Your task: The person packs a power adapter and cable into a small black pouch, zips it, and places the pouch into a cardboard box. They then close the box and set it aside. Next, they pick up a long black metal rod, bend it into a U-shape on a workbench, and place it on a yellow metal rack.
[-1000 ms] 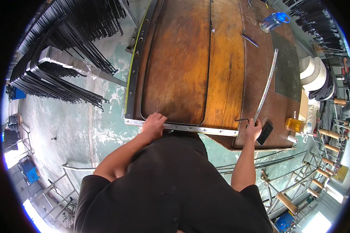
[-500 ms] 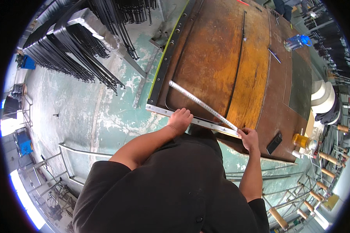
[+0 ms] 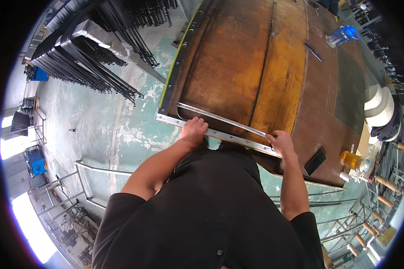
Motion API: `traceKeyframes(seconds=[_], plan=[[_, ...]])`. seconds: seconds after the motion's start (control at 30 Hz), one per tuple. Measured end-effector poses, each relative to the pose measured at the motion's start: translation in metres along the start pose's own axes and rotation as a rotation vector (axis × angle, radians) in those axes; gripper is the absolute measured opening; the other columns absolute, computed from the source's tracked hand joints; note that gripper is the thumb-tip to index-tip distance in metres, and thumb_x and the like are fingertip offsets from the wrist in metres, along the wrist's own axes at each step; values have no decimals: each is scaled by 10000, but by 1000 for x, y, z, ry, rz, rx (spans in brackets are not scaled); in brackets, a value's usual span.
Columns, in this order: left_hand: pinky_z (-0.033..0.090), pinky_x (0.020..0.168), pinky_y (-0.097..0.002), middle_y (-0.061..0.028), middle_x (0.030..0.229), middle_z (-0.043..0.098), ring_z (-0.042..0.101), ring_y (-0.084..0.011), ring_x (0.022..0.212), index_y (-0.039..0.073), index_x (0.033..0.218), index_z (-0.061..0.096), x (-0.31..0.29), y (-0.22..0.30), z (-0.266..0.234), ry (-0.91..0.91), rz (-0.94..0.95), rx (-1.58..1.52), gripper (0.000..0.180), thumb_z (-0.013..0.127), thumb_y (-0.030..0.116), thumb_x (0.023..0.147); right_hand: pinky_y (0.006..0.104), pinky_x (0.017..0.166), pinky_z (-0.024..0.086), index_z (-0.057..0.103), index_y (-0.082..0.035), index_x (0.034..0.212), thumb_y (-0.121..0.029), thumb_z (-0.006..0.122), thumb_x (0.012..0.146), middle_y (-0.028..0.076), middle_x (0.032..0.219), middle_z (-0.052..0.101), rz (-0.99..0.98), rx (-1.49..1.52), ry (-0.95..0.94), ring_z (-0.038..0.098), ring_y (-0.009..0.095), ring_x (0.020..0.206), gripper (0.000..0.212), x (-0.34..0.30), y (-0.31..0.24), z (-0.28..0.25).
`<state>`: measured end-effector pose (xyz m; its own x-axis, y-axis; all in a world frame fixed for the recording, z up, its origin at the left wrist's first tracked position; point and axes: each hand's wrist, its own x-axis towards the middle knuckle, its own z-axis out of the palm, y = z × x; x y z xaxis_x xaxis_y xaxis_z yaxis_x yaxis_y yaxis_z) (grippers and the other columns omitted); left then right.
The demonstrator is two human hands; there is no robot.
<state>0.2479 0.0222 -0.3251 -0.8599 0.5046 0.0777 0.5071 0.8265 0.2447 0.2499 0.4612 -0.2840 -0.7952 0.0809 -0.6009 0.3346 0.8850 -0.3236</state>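
Observation:
My right hand [image 3: 281, 143] pinches the near right end of a thin white measuring strip with fine marks, like a ruler [image 3: 224, 119]. The ruler lies across the bench's near side, almost parallel to the front metal edge strip [image 3: 231, 136]. Its other end reaches the left corner of a thin black bent rod [image 3: 261, 76], whose two long sides run away from me over the brown worktop [image 3: 238, 49]. My left hand [image 3: 194, 131] is closed over the front edge, where the rod's near side passes; its fingertips partly hide the contact.
To the right lie a phone [image 3: 315, 162], a jar of amber liquid [image 3: 351, 160] and a pen [image 3: 313, 52]. A blue-lidded bottle [image 3: 341, 36] stands farther back. Many black rods [image 3: 90, 62] hang on a rack at left. A metal frame [image 3: 101, 168] stands near my left arm.
The ruler's far end has swung down toward the front edge, so the ruler now lies nearly parallel to it. My right hand has turned with it; my left hand stays at the edge.

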Motion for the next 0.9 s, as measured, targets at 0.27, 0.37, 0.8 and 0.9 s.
traceKeyframes(seconds=[0.27, 0.37, 0.8, 0.9], plan=[[609, 840, -458, -62, 1008, 636, 667, -317, 1055, 134, 939, 664, 7, 5, -6, -113, -12, 55, 199, 754, 28, 797, 539, 961, 624, 871, -97, 1139, -513, 781, 1030, 217, 1157, 831, 20, -30, 73, 779, 441, 1123, 440, -9, -10, -5], [613, 850, -459, -58, 1026, 647, 673, -307, 1077, 141, 955, 671, 8, 5, -6, -148, -11, 69, 166, 751, 67, 830, 548, 961, 622, 863, -92, 1144, -504, 783, 1030, 212, 1150, 832, 23, -13, 67, 776, 446, 1122, 436, -8, -8, -5], [617, 844, -462, -62, 1020, 650, 676, -313, 1059, 136, 954, 672, 7, 4, -5, -163, -16, 78, 134, 743, 95, 848, 455, 732, 568, 860, -2, 1064, -392, 862, 990, 213, 849, 777, -30, 490, 327, 754, 342, 769, 397, -4, 19, -30], [618, 836, -459, -58, 1012, 649, 680, -312, 1056, 140, 945, 675, 6, 4, -3, -133, -10, 96, 136, 752, 105, 840, 479, 760, 579, 868, -15, 1069, -418, 860, 986, 237, 893, 791, -38, 366, 278, 766, 393, 819, 412, -7, 24, -42]])
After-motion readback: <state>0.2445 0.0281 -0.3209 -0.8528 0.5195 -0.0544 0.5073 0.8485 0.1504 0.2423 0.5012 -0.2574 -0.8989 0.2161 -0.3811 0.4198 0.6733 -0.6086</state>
